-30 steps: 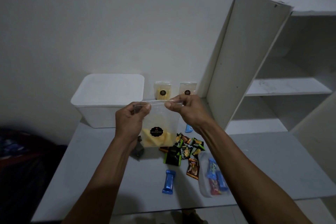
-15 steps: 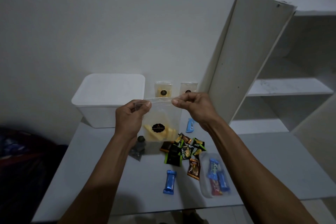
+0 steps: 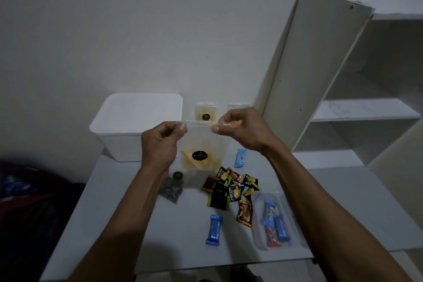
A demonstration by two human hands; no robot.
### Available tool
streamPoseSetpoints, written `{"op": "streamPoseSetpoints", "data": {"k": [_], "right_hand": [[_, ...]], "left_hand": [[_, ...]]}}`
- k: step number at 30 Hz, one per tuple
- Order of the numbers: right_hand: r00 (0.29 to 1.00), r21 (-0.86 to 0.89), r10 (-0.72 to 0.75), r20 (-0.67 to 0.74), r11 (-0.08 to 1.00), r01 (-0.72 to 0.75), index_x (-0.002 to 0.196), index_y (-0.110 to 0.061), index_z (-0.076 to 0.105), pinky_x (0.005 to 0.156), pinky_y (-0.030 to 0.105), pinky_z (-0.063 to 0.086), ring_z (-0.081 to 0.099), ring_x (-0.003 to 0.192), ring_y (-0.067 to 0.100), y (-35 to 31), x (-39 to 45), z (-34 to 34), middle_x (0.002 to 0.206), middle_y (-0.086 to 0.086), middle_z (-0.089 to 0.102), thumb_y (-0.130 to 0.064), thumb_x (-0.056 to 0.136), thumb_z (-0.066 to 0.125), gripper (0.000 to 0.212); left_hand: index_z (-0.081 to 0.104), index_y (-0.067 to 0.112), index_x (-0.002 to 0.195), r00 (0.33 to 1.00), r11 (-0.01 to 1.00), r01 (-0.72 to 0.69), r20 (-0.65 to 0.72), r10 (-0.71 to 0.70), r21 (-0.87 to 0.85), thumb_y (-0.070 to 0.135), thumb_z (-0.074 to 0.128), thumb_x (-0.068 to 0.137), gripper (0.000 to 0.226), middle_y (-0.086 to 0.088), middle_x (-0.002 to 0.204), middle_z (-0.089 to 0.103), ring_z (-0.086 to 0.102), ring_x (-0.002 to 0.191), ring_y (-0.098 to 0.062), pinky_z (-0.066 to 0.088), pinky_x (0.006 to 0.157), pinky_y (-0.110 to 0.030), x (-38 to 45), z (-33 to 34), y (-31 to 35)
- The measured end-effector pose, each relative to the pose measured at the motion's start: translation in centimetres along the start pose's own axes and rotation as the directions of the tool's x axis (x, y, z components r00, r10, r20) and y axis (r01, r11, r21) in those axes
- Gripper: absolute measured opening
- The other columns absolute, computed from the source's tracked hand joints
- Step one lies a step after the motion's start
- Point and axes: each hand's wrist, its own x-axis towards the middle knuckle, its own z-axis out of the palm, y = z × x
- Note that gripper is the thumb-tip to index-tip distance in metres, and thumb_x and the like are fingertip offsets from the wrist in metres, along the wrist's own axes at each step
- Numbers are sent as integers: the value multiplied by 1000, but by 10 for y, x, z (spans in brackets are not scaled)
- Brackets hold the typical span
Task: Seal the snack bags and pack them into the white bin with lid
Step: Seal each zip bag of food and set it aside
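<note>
Head view. Your left hand [image 3: 163, 142] is closed in a pinch, thumb and forefinger gripping the upper left corner of a clear snack bag [image 3: 198, 144]. Your right hand [image 3: 240, 130] is likewise pinched shut on the bag's top strip toward its right end, the other fingers curled in. Both forearms reach forward from the lower edge, converging over the counter [image 3: 128, 208], wrists level and raised. The bag hangs upright between your hands, clear of the counter, yellow chips and a dark round label low inside it. The white bin [image 3: 128, 142], lid on, stands at the counter's far left, just behind your left hand. Two more chip bags [image 3: 205, 112] stand by the wall beside it. Loose wrapped snacks [image 3: 231, 188] lie below the bag; a blue bar [image 3: 214, 229] lies nearer you. Another clear bag [image 3: 274, 222] holding bars lies flat under your right forearm.
</note>
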Motion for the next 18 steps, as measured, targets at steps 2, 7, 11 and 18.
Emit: {"op": "streamPoseSetpoints", "data": {"k": [2,7,11,18], "right_hand": [[996,-162,-82,32,983,87,83,-20,74,85,36,50,64,91,3,-10,7,7,94,-10,72,-40,83,75,21],[987,-373,-140,75,914,158,84,-26,68,84,48,52,63,86,16,-17,20,21,90,-7,69,-40,88,67,15],[987,-362,-131,95,919,157,80,-29,67,84,47,52,64,86,14,-11,19,19,88,-11,69,-44,87,67,16],[988,-297,-127,91,943,149,78,-25,69,71,33,48,61,79,7,-4,14,4,81,-12,67,-39,86,72,16]], "left_hand": [[73,18,80,999,999,-26,38,25,30,7,71,87,13,1,77,72,66,71,0,50,67,-9,-2,4,0],[73,20,80,998,998,-35,61,32,54,9,71,87,12,0,79,73,66,74,-3,51,71,-12,-3,8,-2],[73,21,79,998,999,-16,59,13,49,9,71,87,14,4,76,73,66,72,-1,52,71,-14,-3,7,-6],[72,18,81,998,1000,1,56,-2,7,7,71,87,13,2,77,72,66,72,1,51,70,-12,-2,4,-4]]}}
